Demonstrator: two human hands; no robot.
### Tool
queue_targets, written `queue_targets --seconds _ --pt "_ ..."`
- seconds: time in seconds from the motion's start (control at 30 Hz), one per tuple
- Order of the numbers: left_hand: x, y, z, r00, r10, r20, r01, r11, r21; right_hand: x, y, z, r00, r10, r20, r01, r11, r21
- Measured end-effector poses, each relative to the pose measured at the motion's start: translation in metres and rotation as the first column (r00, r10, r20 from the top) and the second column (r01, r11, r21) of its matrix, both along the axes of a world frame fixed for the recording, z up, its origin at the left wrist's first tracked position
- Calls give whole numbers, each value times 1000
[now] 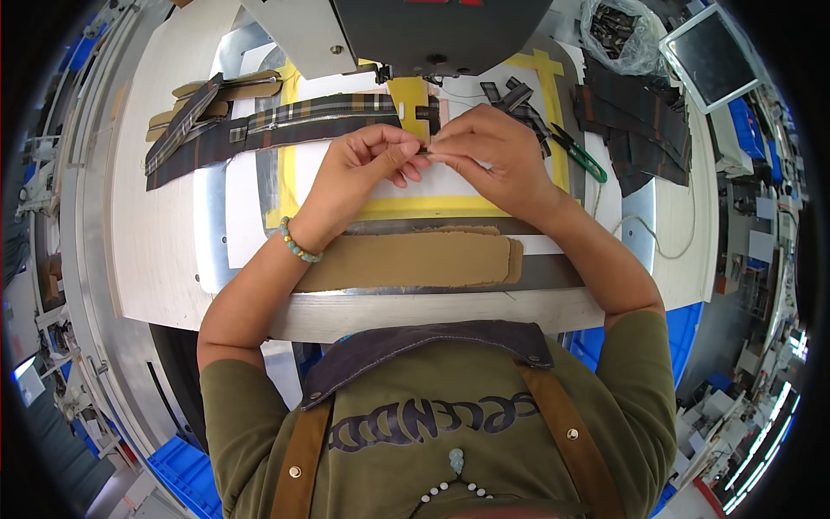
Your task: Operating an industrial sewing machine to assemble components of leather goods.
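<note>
Dark grey sewing-machine head (pixel 437 39): one. Just in front of it: left hand (pixel 367 166) and right hand (pixel 506 160), both pinching one small dark piece (pixel 424 151) I cannot identify. Left of it: long dark plaid zippered fabric strip (pixel 320 111).

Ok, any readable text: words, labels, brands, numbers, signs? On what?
Olive shirt: large dark lettering across the chest; wording not copied here.
Dark machine head: red marks, cut off by the top edge, unreadable.
Tilted screen: no readable text.
Further back: too small or blurred.
</note>
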State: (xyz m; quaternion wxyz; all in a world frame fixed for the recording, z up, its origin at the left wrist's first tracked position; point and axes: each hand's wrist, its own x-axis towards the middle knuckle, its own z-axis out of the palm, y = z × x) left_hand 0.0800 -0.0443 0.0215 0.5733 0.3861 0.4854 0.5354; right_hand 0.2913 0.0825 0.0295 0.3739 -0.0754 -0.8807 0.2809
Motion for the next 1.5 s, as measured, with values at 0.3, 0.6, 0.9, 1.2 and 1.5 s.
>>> queue_targets --seconds 0.3,0.6,0.9,1.2,1.5 --pt "-1 0 14 962 111 -248 -103 994 45 -1 27 12 995 -51 81 -23 697 716" --pt "-20 21 -1 91 549 -831 410 740 534 -23 62 -14 996 -60 64 -13 626 780" --pt "-24 19 1 61 342 -938 425 841 334 -26 61 -16 994 -21 105 -66 648 759" --pt "-24 20 -4 36 333 -942 463 830 311 -19 54 -13 982 -43 184 -106 681 725" --pt "-22 19 -6 -55 374 -926 491 817 301 4 12 -8 912 -244 329 58 872 486"
